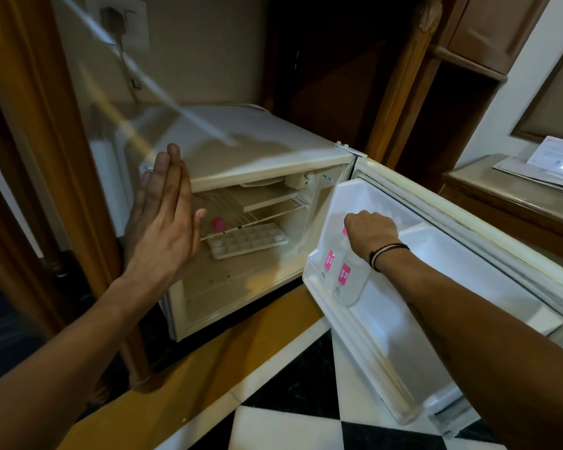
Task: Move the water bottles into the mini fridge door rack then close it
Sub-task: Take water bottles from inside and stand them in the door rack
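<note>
The white mini fridge (260, 151) stands with its door (462, 241) swung wide to the right. Two clear water bottles with pink labels (343, 274) stand upright side by side in the door rack (319, 287). My right hand (371, 230) is closed over the top of the nearer bottle. Inside the fridge, a third bottle's pink cap (218, 223) shows on the wire shelf; its body is hard to make out. My left hand (165, 216) is held flat with fingers straight, in front of the fridge's left edge, holding nothing.
A white ice cube tray (247, 240) lies inside the fridge. Wooden furniture posts (46, 157) stand to the left and behind. At the right, a wooden counter (514, 203) holds papers. The floor is black and white tile (306, 417).
</note>
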`<state>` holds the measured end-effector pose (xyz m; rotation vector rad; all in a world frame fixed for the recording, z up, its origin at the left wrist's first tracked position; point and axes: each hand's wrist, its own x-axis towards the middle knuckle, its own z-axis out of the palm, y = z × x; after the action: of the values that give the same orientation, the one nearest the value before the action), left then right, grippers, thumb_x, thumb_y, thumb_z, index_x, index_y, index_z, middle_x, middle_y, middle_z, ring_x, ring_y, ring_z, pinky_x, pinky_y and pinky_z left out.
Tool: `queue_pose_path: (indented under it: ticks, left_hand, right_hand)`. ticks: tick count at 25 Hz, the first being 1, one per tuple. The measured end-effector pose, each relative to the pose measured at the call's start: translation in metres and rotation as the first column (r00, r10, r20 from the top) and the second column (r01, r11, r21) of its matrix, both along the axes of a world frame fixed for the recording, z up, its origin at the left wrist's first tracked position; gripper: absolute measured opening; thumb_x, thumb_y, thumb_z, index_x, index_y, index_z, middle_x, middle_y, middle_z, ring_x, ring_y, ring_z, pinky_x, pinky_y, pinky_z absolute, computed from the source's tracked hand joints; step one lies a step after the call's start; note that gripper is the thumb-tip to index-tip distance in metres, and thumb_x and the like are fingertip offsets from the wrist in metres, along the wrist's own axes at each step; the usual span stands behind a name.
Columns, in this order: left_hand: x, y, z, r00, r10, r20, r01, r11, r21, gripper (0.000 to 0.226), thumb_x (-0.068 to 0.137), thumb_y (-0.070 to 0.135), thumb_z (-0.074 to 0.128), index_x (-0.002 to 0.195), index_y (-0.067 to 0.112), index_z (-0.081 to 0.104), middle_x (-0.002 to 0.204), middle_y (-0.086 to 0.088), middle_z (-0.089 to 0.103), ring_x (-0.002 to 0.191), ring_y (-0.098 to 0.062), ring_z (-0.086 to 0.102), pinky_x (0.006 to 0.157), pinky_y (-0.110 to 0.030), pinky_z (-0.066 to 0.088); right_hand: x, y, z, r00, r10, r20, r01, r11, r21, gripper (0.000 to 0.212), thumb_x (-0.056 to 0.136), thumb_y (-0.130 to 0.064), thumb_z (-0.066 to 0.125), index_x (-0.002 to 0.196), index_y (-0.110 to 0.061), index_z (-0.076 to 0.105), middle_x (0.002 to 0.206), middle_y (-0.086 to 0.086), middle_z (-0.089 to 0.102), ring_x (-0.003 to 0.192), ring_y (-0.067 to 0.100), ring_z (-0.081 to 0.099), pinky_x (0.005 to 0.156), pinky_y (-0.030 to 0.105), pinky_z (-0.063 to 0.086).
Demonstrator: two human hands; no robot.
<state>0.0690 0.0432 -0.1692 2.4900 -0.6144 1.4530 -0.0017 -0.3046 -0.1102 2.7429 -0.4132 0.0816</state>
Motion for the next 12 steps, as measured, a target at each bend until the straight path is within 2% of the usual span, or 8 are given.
queue_pose_path:
  ticks: [4,7,12]
  left_hand:
    - [-0.004,-0.001,0.0,1.0,0.017,-0.02,-0.017,1.0,0.006,0.078,0.115,0.037,0.036,0.174,-0.008,0.013,0.184,-0.02,-0.003,0.17,-0.021,-0.02,0.141,-0.047,0.001]
    - [-0.005,-0.001,0.0,0.999,0.032,0.001,-0.032,0.999,0.017,0.077,0.115,0.036,0.037,0.174,-0.008,0.013,0.184,-0.025,0.005,0.171,-0.023,-0.017,0.141,-0.05,0.005]
    - [-0.006,-0.001,0.001,1.0,0.017,0.019,-0.017,1.0,0.016,0.077,0.115,0.035,0.041,0.173,-0.01,0.016,0.183,-0.027,0.008,0.172,-0.027,-0.01,0.14,-0.053,0.008]
  right_hand:
    - [0.004,-0.001,-0.013,0.999,-0.033,-0.012,0.033,0.999,0.006,0.039,0.1,-0.014,0.055,0.138,-0.014,0.054,0.129,0.011,0.061,0.118,0.031,0.063,0.094,0.038,0.052]
    - [0.005,-0.004,-0.015,0.999,-0.043,0.008,0.043,0.999,0.007,0.04,0.1,-0.013,0.054,0.14,-0.015,0.054,0.128,0.011,0.06,0.118,0.031,0.063,0.093,0.038,0.053]
    - [0.005,-0.005,-0.018,0.998,-0.059,-0.019,0.059,0.998,-0.031,0.04,0.099,-0.015,0.056,0.139,-0.017,0.055,0.126,0.009,0.062,0.114,0.029,0.066,0.087,0.038,0.054]
